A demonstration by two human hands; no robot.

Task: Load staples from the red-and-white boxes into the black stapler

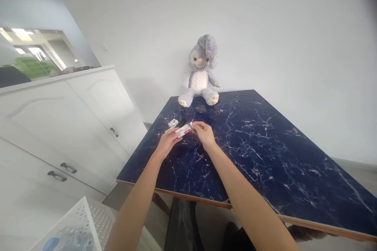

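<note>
My left hand (167, 142) is closed on a small white-and-red cardboard box (183, 130), which I hold slightly tilted above the dark blue table. At the box's right end, my right hand (203, 132) pinches with thumb and fingertips. Whether those fingers grip the end flap or a small item at the opening is too small to tell. Just behind the box lies a black object (182, 122), partly hidden. A second small white box (172, 123) with dark and red print rests on the table to its left.
A grey-lilac plush toy (200, 80) sits at the back of the marble-patterned table (259, 153), against the wall. White cabinets (70, 125) stand at the left. A white perforated basket (88, 219) with clear plastic bottles is at the lower left. The table's front edge runs beneath my forearms.
</note>
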